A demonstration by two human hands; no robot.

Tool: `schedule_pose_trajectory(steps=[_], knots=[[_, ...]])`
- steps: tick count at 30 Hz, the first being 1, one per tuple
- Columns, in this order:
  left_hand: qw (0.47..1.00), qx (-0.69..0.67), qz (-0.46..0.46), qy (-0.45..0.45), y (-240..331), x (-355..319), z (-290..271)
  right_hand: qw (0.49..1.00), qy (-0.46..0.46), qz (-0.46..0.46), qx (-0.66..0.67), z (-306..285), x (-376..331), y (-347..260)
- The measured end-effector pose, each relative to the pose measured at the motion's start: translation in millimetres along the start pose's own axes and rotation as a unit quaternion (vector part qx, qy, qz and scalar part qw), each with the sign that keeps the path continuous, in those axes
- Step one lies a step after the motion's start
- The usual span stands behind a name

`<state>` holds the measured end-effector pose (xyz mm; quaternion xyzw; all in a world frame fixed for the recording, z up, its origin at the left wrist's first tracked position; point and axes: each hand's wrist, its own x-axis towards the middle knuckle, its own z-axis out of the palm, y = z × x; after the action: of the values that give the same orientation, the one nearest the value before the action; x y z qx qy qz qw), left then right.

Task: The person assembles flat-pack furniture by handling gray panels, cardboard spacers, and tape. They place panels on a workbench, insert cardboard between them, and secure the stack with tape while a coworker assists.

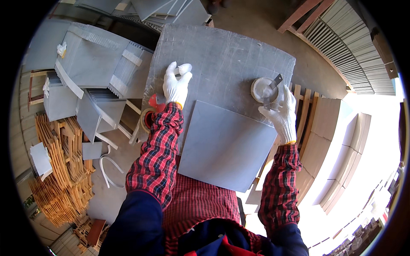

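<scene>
Large slab (222,55): flat grey sheet, dull and scratched, roughly square, lying as the work surface under both hands.
Smaller tile (226,145): smooth grey square, laid on the slab's near part, turned slightly so one corner points toward the body.
Bundled tiles (92,55): grey stacks at left, ribbed edges showing, bound with pale straps.
Wooden frames (64,162): light slatted pieces, heaped low at left.
Cardboard boxes (324,123): plain brown, flat-sided, ranged at right beside the slab.
Left hand (176,85): white knitted glove, palm down on the slab near its left edge, fingers loosely together, holding nothing.
Right hand (282,113): white knitted glove, fingers curled round the tape dispenser at the slab's right edge.
Tape dispenser (267,90): round pale roll with a thin metal blade arm; arm's long axis slanting up and to the right, away from the body.
Second tape roll (148,117): red-handled, just off the slab's left edge, partly hidden by the sleeve.
</scene>
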<state>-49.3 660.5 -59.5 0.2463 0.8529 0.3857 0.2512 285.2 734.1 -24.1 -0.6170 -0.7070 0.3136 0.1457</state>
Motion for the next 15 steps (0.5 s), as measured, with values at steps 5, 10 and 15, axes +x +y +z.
schedule_pose_trajectory(steps=[5,10,15], knots=[[0.994,-0.113,0.002,-0.001,-3.0,-38.7,-3.1,0.986,-0.018,0.028,0.166,-57.1,-3.9,-6.6],[0.984,-0.178,0.004,0.004,-1.7,-119.3,-13.5,0.994,-0.001,-0.011,0.105,-66.4,-9.4,-32.8],[0.999,-0.038,-0.001,-0.024,-57.8,-211.4,-51.6,0.994,-0.025,0.073,0.081,-34.4,-48.0,-59.0]])
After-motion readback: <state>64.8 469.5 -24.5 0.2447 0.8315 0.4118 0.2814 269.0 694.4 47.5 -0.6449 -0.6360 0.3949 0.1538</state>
